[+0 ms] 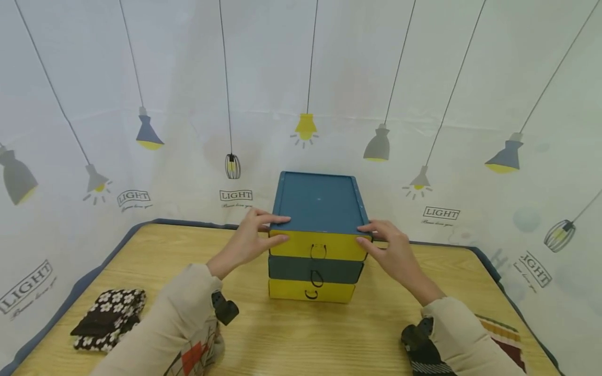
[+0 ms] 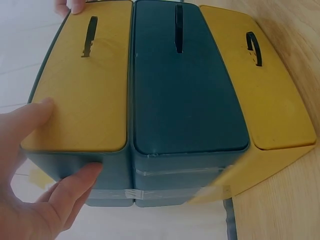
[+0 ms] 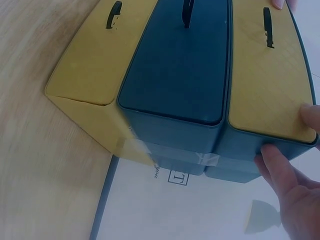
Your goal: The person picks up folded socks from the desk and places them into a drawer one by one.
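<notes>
A stack of three drawer boxes (image 1: 316, 269) stands upright on the table. Its top box (image 1: 320, 201) has a blue lid and sides with a yellow front; below come a dark teal box (image 2: 190, 100) and a yellow box (image 3: 95, 60). Each front carries a black loop pull (image 1: 317, 278). My left hand (image 1: 248, 236) grips the top box's left front corner, thumb against the yellow front, fingers at the top edge and side. At the opposite corner my right hand (image 1: 394, 248) holds it likewise. All drawers look closed. Clear tape (image 3: 172, 154) runs along the side.
Folded flowered cloth (image 1: 110, 318) lies at the table's left. A checked cloth (image 1: 197, 355) is partly under my left sleeve, and a striped cloth (image 1: 500, 334) and dark cloth (image 1: 425, 357) lie by my right sleeve. Behind the wooden table (image 1: 282, 334) hangs a lamp-printed white curtain (image 1: 263, 62).
</notes>
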